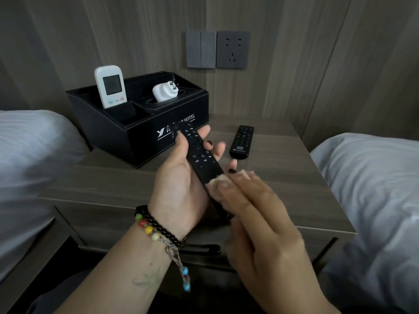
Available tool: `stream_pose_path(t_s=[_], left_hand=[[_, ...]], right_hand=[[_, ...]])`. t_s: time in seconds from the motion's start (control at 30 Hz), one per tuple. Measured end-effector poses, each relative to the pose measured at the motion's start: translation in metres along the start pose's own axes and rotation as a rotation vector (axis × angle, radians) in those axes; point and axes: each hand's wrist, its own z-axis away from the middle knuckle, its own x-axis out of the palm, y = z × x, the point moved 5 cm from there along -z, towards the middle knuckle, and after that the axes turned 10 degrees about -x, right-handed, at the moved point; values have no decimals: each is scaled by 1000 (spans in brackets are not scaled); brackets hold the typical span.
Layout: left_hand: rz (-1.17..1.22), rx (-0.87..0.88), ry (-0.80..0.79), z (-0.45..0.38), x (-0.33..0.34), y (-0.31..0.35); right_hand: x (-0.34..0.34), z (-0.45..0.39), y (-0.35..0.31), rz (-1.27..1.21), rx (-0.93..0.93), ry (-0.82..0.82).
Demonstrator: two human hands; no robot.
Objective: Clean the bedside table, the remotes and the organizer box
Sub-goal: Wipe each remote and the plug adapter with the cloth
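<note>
Only one view here, a wide-angle head cam looking forward and down over the near edge of the bedside table (95, 184). It faces the wood-panel wall (294, 64) behind the table's far edge, so pretty square-on. It's close in: the hands fill the lower middle, and a bed (34, 155) sits off each side edge, curved by the lens.
</note>
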Motion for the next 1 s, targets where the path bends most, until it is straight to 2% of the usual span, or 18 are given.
stream_pose_path(t_s=[0.1, 0.27, 0.4, 0.53, 0.7, 0.9, 1.0], left_hand=[[-59, -53, -22, 3, 2, -4], [-158, -97, -116, 4, 3, -14], [-237, -120, -189, 5, 1, -16], [-227, -216, -299, 7, 4, -24], [-297, -236, -345, 5, 5, -29], [-303, -313, -476, 9, 14, -53], [-384, -287, -440, 9, 15, -63]], right_hand=[[3, 1, -10, -13, -44, -6], [0, 0, 4, -87, 64, 93], [0, -1, -6, -77, -6, 82], [-6, -5, 9, -93, 77, 173], [-3, -1, 1, -113, 15, 160], [-22, -4, 39, -291, 355, 324], [-27, -3, 48, -325, 447, 348]])
